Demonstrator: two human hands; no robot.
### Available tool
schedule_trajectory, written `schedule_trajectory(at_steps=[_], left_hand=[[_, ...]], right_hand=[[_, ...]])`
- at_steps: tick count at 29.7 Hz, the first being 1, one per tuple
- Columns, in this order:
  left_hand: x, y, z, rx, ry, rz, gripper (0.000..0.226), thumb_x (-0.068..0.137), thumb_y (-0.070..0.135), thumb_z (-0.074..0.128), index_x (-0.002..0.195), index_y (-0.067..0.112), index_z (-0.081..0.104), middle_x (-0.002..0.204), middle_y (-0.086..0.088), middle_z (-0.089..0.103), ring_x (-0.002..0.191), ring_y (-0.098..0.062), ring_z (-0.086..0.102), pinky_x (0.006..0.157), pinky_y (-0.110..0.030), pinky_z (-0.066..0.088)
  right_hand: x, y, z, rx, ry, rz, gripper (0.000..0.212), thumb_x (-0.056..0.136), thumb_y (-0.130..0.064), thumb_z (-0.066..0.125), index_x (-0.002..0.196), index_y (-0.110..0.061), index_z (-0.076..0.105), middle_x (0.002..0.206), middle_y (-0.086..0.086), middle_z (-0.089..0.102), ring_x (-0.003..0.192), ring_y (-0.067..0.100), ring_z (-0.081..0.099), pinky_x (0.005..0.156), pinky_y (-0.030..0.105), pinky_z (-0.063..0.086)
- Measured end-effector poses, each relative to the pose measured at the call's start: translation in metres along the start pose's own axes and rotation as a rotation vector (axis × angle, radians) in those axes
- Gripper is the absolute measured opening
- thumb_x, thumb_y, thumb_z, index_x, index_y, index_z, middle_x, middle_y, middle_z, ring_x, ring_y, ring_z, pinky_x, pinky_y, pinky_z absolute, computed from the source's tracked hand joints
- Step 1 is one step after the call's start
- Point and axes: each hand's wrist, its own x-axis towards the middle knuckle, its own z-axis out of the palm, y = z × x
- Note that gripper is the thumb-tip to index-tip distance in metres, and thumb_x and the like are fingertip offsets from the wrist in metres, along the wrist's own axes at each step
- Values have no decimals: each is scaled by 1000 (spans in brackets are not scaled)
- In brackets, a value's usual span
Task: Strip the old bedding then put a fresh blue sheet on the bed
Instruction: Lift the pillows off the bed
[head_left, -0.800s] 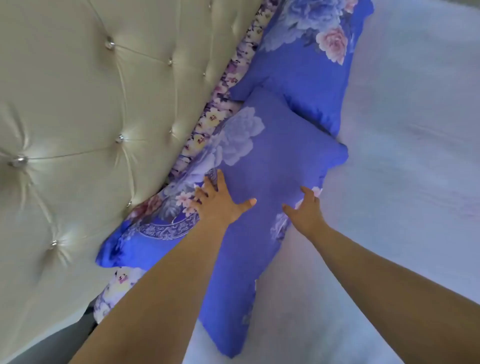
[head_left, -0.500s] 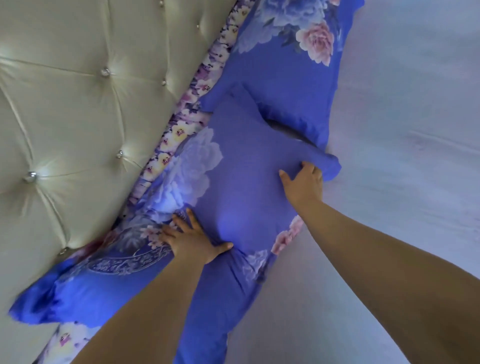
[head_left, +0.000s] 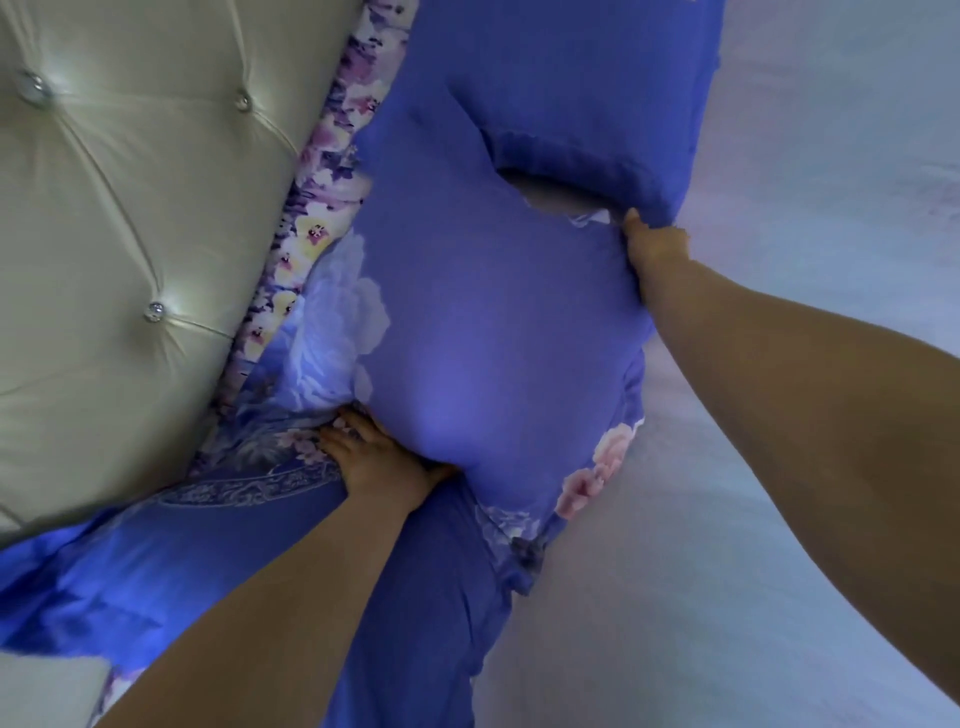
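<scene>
A blue floral pillow (head_left: 483, 332) lies against the headboard in the middle of the view. My left hand (head_left: 376, 457) grips its near lower edge, fingers sunk into the fabric. My right hand (head_left: 657, 249) grips its far right corner, where a gap shows the pale bedding underneath. A second blue pillow (head_left: 561, 88) sits beyond it at the top. A third blue floral pillow (head_left: 197, 540) lies under my left forearm at the lower left. The pale sheet (head_left: 779, 597) covers the mattress on the right.
A cream tufted headboard (head_left: 130, 234) with shiny buttons fills the left. A purple and yellow flowered cloth (head_left: 317, 208) runs along its edge behind the pillows.
Both hands have closed on the middle pillow: the left slid to its lower edge, the right moved up to its far corner. The pillow has bunched up and its corner has lifted.
</scene>
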Motion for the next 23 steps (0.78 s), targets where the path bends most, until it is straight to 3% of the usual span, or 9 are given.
schedule_trajectory(at_steps=[3,7,10,14,18,23], left_hand=[[-2,-5,1,-25,20,37,137,61,95,29,146,-1,-18,152,-33,-7,139,-52,5,113,-60,3],[-7,-11,0,-36,75,75,136,62,93,30,146,-4,-16,152,-34,-4,139,-52,9,114,-58,7],[-9,-13,-4,-36,48,76,138,61,94,31,147,-2,-15,152,-34,-3,138,-51,12,112,-59,8],[-21,-22,-15,-30,52,109,131,61,93,34,151,8,-6,154,-26,9,137,-45,23,110,-58,14],[-54,-39,-26,-83,81,166,89,82,69,46,150,18,20,141,-17,35,125,-38,42,104,-45,31],[-107,-68,-25,-82,167,173,37,91,33,51,122,14,60,126,-12,55,113,-29,54,91,-36,42]], right_hand=[[0,-2,-3,77,43,79,65,95,-50,43,140,-3,39,137,13,51,122,30,52,99,35,43],[-6,-17,-10,-90,64,-49,45,103,-31,30,138,-5,41,140,11,49,126,24,49,77,23,45],[-30,-20,-8,-301,101,-195,41,103,-24,31,134,0,45,138,20,48,127,32,45,95,30,33],[-77,2,-14,-596,89,-370,35,102,-19,32,125,2,48,134,25,47,122,39,48,97,38,36],[-141,7,-28,-742,66,-494,33,97,-10,35,125,-2,50,146,13,27,110,38,55,87,43,41],[-210,11,-60,-826,9,-479,38,91,-1,39,127,-5,50,157,2,6,97,36,61,67,37,38]])
